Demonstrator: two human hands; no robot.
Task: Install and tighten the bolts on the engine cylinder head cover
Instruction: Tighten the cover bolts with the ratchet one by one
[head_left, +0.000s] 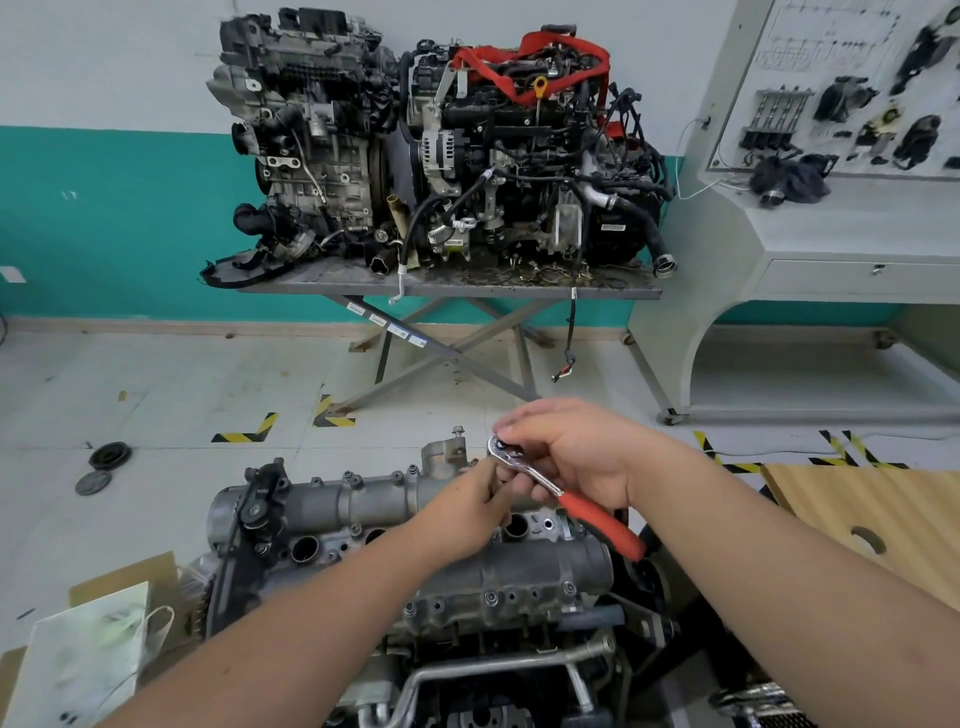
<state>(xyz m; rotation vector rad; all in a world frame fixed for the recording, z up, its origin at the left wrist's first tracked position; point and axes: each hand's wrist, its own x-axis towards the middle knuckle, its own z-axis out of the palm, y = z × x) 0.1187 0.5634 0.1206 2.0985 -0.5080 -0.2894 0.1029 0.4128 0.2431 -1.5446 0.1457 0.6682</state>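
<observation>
- No writing can be read on the labels of the far desk (467, 291) — too small.
- Cover (363, 506): grey cast metal, dirty, bolts along its edges, low in the middle, below both hands.
- Left hand (470, 512): fingers curled, pinching under the ratchet head.
- Ratchet (550, 486) — chrome head, red handle — held above the cover.
- Right hand (571, 457): fingers wrapped around the ratchet's neck, thumb on the head.

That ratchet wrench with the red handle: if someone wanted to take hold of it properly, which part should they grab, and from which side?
Probably the red grip of the ratchet wrench, coming in from the lower right, where it sticks out free. It is long, rubbery-looking and unobstructed. The chrome head end is crowded: the right hand wraps the neck there and the left hand works just beneath it.
</observation>
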